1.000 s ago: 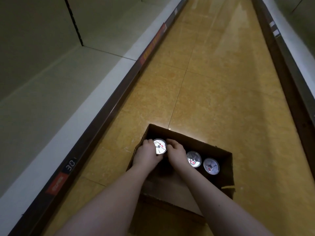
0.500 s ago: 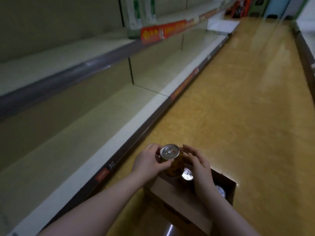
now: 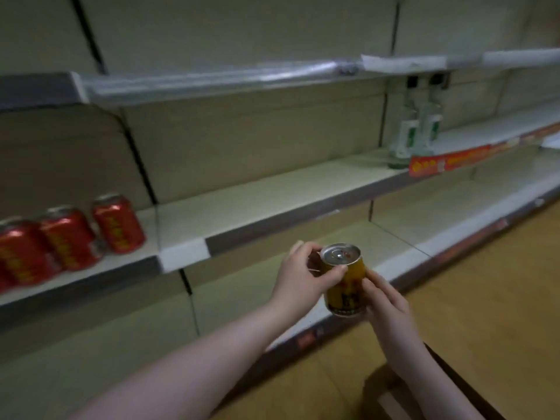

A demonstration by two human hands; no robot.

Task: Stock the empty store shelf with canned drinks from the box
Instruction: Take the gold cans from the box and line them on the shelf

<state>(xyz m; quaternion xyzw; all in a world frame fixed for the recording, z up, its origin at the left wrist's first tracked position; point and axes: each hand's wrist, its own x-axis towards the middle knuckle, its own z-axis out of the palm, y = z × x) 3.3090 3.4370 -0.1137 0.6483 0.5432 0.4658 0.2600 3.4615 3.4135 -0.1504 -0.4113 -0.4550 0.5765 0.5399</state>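
I see the yellow can (image 3: pixel 344 280) held in the air between both hands, in front of the shelving and touching no shelf. It stands nearly upright with its silver top towards the camera. It sits lower in the frame than the front edge of the middle shelf (image 3: pixel 257 189) and is seen against the bottom shelf (image 3: pixel 385 234).

The left grip (image 3: pixel 303 275) is curled round the top of the can, with the thumb on the near rim and the fingers wrapped behind it. The right grip (image 3: pixel 386 301) holds the can's lower body from the right side, its fingers lying against the label.

On the middle shelf, far to the left, three red cans (image 3: pixel 71 237) stand close together in a row near the front edge. Farther right on the same shelf two green glass bottles (image 3: pixel 404 131) stand side by side, just behind a red price strip (image 3: pixel 448 160) on the shelf's edge. Above them runs the upper shelf (image 3: pixel 212 83).

The box (image 3: pixel 394 395) shows only as a dark cardboard corner at the bottom of the frame, beneath my right forearm, on the yellow tiled floor (image 3: pixel 485 298). I cannot tell what it contains. The picture is blurred, so the print on the cans is unreadable.
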